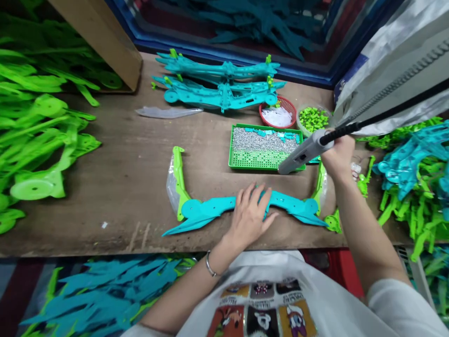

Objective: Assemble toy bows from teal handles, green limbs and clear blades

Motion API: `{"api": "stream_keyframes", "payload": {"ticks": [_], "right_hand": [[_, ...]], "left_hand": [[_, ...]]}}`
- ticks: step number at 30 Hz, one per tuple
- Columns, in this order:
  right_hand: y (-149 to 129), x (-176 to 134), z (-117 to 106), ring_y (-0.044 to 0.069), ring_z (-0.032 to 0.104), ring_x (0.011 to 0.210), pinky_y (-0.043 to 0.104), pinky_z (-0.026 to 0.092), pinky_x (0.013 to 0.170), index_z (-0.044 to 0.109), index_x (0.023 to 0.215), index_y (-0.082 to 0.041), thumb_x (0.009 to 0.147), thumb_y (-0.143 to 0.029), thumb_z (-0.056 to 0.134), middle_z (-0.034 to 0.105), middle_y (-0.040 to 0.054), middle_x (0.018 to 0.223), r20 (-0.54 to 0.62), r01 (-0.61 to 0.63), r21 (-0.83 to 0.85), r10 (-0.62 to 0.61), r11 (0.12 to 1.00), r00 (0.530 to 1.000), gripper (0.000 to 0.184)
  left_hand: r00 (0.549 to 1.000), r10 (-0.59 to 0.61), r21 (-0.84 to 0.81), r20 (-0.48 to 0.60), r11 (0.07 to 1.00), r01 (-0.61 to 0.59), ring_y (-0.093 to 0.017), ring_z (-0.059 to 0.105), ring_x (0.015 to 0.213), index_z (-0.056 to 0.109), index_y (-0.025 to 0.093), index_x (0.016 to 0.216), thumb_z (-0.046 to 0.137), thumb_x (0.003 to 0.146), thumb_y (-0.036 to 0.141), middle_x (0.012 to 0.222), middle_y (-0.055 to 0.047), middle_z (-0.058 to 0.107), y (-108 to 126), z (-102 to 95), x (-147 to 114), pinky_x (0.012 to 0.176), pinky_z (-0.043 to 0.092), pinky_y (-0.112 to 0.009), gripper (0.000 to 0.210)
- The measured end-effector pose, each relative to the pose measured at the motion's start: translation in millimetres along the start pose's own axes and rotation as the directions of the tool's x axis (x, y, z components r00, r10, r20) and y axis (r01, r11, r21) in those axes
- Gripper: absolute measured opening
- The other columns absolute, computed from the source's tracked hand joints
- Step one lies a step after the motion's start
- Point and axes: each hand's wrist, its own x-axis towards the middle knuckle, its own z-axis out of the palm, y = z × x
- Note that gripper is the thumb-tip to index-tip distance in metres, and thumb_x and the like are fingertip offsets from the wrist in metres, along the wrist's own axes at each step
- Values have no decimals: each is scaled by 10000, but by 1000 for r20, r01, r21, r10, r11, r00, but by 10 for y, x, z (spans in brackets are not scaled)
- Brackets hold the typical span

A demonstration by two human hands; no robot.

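Observation:
A long teal plastic piece (pixel 210 208) lies across the table in front of me, with a lime-green arm (pixel 179 182) at its left end and another lime-green arm (pixel 321 180) at its right. Clear film shows beside both arms. My left hand (pixel 249 217) rests over the teal piece's middle, fingers spread and lying on top. My right hand (pixel 338 157) is closed around a grey electric screwdriver (pixel 303 152) with a black cable. Its tip points down-left, over the near right corner of a green perforated tray (pixel 242 161) holding small silver screws and teal bits.
Two teal-and-green assemblies (pixel 224 93) lie at the back. Near them stand a red basket (pixel 263 114) of white pieces and a bowl of green bits (pixel 313 118). Lime-green parts (pixel 45 140) pile up at left, teal and green parts (pixel 410 164) at right. A coiled spring cord (pixel 396 77) hangs at upper right.

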Motion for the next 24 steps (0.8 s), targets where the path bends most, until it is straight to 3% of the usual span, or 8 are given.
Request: {"api": "stream_keyframes", "payload": {"ticks": [2, 4, 8, 12, 24], "right_hand": [[-67, -599, -146, 158, 681, 676, 303, 545, 661, 745, 951, -179, 860, -277, 671, 747, 14, 790, 48, -118, 73, 115, 990, 992, 153], [-154, -1122, -153, 172, 710, 713, 312, 555, 680, 754, 929, -204, 859, -288, 689, 772, 22, 837, 116, -195, 85, 185, 977, 976, 127], [-251, -1665, 2, 205, 699, 804, 383, 524, 824, 743, 813, -231, 830, -276, 722, 760, 13, 807, 31, -148, -139, 154, 979, 988, 52], [-259, -1754, 80, 212, 680, 779, 404, 498, 850, 716, 765, -227, 810, -248, 711, 738, 6, 742, -2, -127, -231, 130, 965, 992, 50], [-301, -1734, 96, 224, 682, 732, 391, 524, 760, 701, 732, -233, 796, -257, 699, 740, 20, 722, 12, -140, -207, 145, 968, 989, 69]], "left_hand": [[998, 59, -20, -4, 998, -59, -375, 413, 1430, 543, 152, 1421, 582, 982, 389, 1521, -170, 512, 22, 14, 20, 1150, 370, -545, 501], [992, 122, -37, 10, 992, -122, -356, 411, 1442, 580, 167, 1374, 550, 999, 341, 1527, -159, 509, 47, 40, 52, 1169, 363, -538, 414], [982, 181, -43, 48, 983, -179, -350, 426, 1436, 629, 196, 1294, 534, 1007, 319, 1514, -137, 527, 77, 89, 105, 1184, 348, -562, 327], [974, 216, -40, 64, 976, -214, -340, 463, 1404, 632, 226, 1311, 544, 999, 285, 1489, -123, 556, 83, 108, 112, 1179, 345, -594, 329], [959, 264, -63, 106, 964, -258, -354, 458, 1423, 595, 240, 1391, 518, 1001, 240, 1514, -131, 542, 36, 147, 103, 1194, 310, -649, 398]]}}
